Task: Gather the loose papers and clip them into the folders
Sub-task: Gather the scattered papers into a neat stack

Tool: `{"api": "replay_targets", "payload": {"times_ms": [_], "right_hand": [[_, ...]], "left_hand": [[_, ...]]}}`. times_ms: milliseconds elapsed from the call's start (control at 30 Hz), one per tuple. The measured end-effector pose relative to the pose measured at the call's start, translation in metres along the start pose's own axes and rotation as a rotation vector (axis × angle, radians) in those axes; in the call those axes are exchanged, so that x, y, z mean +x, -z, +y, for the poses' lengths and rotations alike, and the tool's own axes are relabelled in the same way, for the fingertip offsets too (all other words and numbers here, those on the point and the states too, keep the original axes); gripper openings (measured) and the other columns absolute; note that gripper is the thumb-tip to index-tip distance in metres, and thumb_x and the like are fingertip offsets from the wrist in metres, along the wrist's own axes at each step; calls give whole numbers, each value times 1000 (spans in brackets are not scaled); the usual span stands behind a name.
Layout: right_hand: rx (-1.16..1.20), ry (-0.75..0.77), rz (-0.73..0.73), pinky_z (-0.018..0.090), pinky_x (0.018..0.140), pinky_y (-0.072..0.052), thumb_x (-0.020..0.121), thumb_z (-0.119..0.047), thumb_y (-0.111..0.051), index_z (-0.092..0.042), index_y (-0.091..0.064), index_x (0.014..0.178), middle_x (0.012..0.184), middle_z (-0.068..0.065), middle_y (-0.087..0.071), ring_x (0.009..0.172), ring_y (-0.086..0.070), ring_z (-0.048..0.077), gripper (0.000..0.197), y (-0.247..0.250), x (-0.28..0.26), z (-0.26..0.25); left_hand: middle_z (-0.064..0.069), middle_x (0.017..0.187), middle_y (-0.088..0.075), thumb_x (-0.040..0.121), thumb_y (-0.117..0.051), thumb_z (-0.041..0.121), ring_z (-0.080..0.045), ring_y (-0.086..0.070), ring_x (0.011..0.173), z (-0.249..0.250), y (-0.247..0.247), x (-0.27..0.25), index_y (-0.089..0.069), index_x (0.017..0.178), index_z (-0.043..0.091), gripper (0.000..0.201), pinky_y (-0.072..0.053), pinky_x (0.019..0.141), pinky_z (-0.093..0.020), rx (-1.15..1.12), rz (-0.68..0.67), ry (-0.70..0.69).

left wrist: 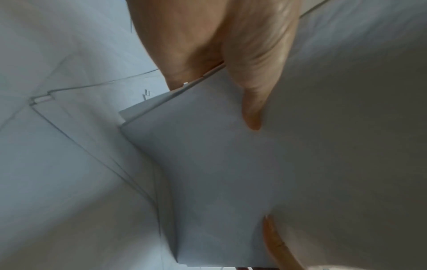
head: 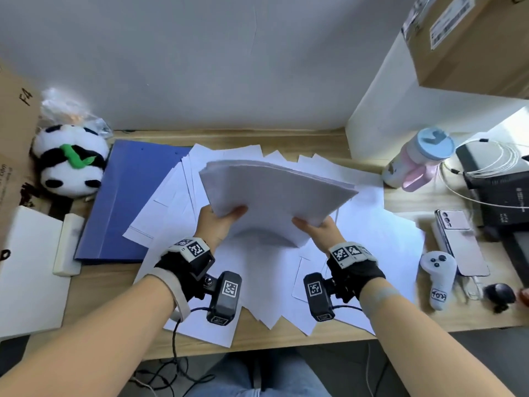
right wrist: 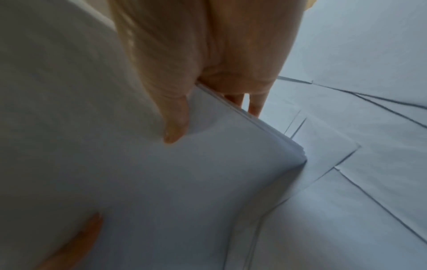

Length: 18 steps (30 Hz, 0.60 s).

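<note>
A thick stack of white papers [head: 274, 196] is held up above the desk, sagging in the middle. My left hand [head: 220, 222] grips its near left corner, thumb on top. My right hand [head: 315, 227] grips the near right corner the same way. In the left wrist view the thumb [left wrist: 251, 102] presses the stack [left wrist: 208, 173]; in the right wrist view the thumb [right wrist: 175, 117] lies on the stack [right wrist: 184, 182], fingers beneath. Loose white sheets [head: 372, 247] lie scattered on the desk under the stack. A closed blue folder [head: 128, 202] lies at the left, partly under the sheets.
A panda plush [head: 71, 159] sits beyond the folder. A white box [head: 28, 270] and a white block [head: 68, 245] lie at the left. At the right are a bottle [head: 420, 159], a phone [head: 461, 242], a white controller [head: 439, 276] and black equipment [head: 503, 196].
</note>
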State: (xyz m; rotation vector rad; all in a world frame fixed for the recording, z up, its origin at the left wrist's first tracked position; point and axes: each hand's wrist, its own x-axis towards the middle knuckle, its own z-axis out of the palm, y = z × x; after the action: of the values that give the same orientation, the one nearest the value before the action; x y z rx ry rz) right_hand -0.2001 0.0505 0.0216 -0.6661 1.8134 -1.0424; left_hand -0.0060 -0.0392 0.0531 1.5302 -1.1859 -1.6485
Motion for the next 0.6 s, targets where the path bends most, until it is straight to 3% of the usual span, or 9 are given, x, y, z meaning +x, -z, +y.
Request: {"api": "replay_targets", "payload": {"times_ms": [100, 167, 233, 300, 367, 433, 500, 567, 600], "right_hand": [[22, 22, 92, 9, 60, -48, 87, -8, -62, 2, -65, 103, 91, 8, -62, 67, -62, 5, 19, 9, 10, -4], [52, -40, 160, 11, 51, -45, 88, -8, -59, -2, -64, 92, 76, 6, -59, 52, -56, 2, 9, 20, 14, -2], [52, -136, 213, 17, 46, -40, 88, -10, -56, -4, -59, 80, 67, 7, -50, 58, -47, 15, 10, 35, 14, 6], [-1, -204, 255, 23, 49, -36, 88, -9, -52, -2, -57, 77, 71, 10, -47, 70, -43, 17, 14, 54, 11, 22], [-71, -236, 319, 29, 54, -33, 87, -6, -48, 3, -58, 89, 81, 13, -49, 77, -42, 19, 13, 71, 6, 42], [-142, -279, 390, 30, 63, -35, 87, -5, -47, -6, -54, 90, 85, 14, -51, 78, -45, 22, 8, 90, -2, 63], [-180, -337, 441, 31, 70, -37, 86, -7, -49, -10, -53, 90, 86, 15, -54, 78, -49, 25, 7, 108, -12, 84], [-223, -424, 473, 32, 73, -41, 85, -12, -52, -9, -59, 95, 90, 14, -59, 81, -55, 27, 12, 125, -20, 103], [-256, -471, 487, 33, 75, -43, 85, -16, -53, -7, -62, 100, 96, 16, -62, 86, -58, 30, 19, 132, -23, 112]], "left_hand": [[-2, 88, -68, 83, -68, 11, 1, -66, 67, 5, -10, 12, -66, 107, 3, 25, -53, 67, -14, 67, -37, -15], [-6, 100, -67, 86, -65, 11, -11, -66, 84, 8, -20, 20, -64, 111, 2, 26, -54, 79, -21, 131, -116, -7], [-11, 110, -64, 87, -62, 3, -18, -63, 87, 3, -34, 25, -60, 117, -3, 31, -53, 85, -28, 183, -239, 42], [-11, 111, -61, 87, -57, -5, -16, -60, 82, -9, -51, 26, -57, 120, -7, 33, -51, 82, -28, 246, -323, 82], [-11, 113, -60, 88, -54, -7, -22, -60, 90, -23, -70, 24, -55, 124, -6, 37, -50, 80, -32, 279, -363, 138], [-15, 121, -62, 87, -53, -8, -21, -58, 100, -37, -94, 20, -54, 127, -4, 40, -50, 90, -37, 314, -414, 202], [-19, 124, -62, 85, -52, -9, -20, -57, 99, -48, -119, 16, -57, 126, -3, 42, -47, 97, -40, 353, -476, 245], [-16, 115, -65, 84, -49, -10, -21, -56, 92, -62, -142, 12, -59, 120, -3, 38, -49, 94, -41, 389, -516, 297], [-12, 103, -64, 84, -47, -11, -22, -57, 86, -67, -150, 9, -61, 116, 0, 36, -53, 86, -40, 392, -526, 334]]}}
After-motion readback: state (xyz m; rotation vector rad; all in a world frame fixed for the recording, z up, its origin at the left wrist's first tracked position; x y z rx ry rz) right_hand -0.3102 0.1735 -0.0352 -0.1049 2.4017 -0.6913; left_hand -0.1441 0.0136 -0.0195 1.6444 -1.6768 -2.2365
